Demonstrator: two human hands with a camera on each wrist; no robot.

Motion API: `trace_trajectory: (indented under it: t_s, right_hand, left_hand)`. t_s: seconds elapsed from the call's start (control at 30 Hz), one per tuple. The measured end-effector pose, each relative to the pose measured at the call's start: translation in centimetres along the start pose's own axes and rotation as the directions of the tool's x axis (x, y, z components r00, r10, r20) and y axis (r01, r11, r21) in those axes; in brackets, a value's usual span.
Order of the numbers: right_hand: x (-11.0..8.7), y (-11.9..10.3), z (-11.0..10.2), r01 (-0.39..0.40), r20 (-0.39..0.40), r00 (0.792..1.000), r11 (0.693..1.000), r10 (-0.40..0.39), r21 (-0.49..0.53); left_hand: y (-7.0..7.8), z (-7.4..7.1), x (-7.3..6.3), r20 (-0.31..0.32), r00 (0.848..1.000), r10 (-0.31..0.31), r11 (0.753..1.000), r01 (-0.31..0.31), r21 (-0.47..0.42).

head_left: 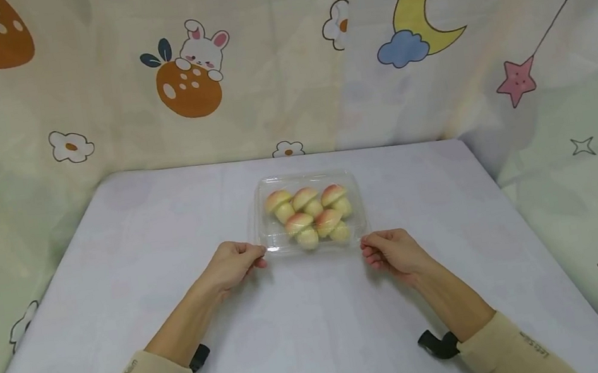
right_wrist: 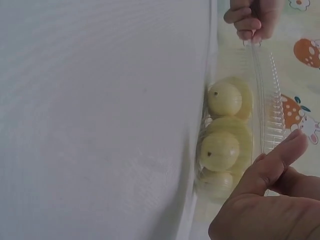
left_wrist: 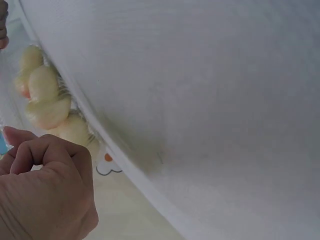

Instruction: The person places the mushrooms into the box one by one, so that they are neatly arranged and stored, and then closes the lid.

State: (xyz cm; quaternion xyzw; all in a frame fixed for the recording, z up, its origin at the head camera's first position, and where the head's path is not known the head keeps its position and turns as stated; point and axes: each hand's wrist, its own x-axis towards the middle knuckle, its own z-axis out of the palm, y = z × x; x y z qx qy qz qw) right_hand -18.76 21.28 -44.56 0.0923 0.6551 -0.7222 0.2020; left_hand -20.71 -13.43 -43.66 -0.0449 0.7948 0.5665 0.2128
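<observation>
A clear plastic clamshell box with its lid down sits on the table. Inside lie several yellow mushroom-shaped pieces with reddish tops, in two rows. My left hand pinches the box's near left corner between thumb and bent fingers. At the near right corner, my right hand pinches the rim, its other fingers curled below. The right wrist view shows the side of the box with the ridged rim between both hands. In the left wrist view the left hand covers part of the box.
A white cloth covers the table. Printed curtains hang behind it and along both sides. Each wrist bears a black strap mount, the right one next to the rolled sleeve.
</observation>
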Motion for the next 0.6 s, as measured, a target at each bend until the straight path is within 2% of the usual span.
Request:
trace_trajectory:
  t_s: [0.2,0.43,0.6]
  right_hand:
    - [0.5,-0.2,-0.2,0.005,0.009,1.0,1.0,-0.005,-0.01]
    - [0.3,0.5,-1.0,-0.06,0.037,0.997,0.982,0.068,-0.18]
    - [-0.2,0.4,-1.5,-0.036,0.07,0.996,0.967,0.055,-0.252]
  left_hand:
    - [-0.1,-0.4,0.7,0.042,0.999,-0.003,1.0,0.003,-0.002]
    - [-1.0,-0.2,0.8,0.088,0.996,-0.003,1.0,0.001,0.024]
    - [-1.5,-0.3,0.8,0.101,0.995,0.027,0.998,-0.031,0.046]
